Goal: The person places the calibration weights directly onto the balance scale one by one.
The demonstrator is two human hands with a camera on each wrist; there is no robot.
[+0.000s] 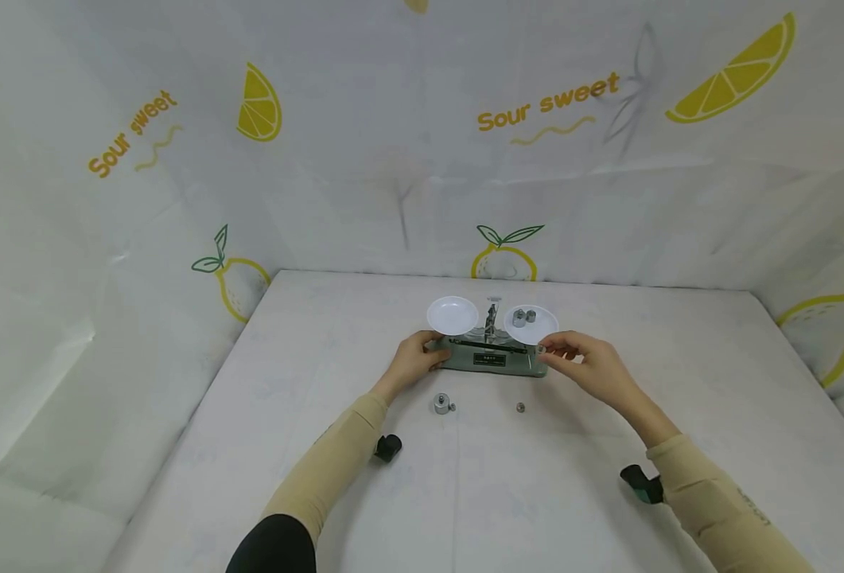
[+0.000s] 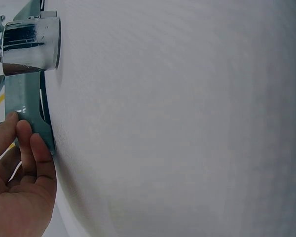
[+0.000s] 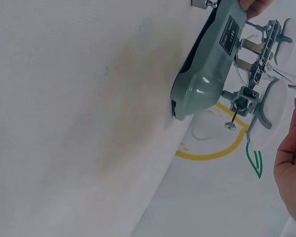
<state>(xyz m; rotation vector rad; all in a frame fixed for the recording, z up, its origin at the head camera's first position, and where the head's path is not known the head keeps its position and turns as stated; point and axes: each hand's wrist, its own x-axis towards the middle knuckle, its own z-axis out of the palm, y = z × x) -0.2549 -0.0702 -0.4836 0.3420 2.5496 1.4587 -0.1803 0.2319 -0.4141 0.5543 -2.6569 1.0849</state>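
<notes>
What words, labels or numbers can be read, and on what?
"Sour sweet" on the wall sheet, left.
"Sour sweet" on the same sheet, right of centre.
Dark label on the balance: too small.
Markings on its beam: too small.
Lettering on the right sleeve: unreadable.

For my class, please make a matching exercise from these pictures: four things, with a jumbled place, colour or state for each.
1 Balance base
2 Left pan
3 Left hand
4 Large metal weight

A White
B On the tabletop, in front of the base
C Grey-green
D Gripping the base's left end

Pairs: 1-C; 2-A; 3-D; 4-B
</notes>
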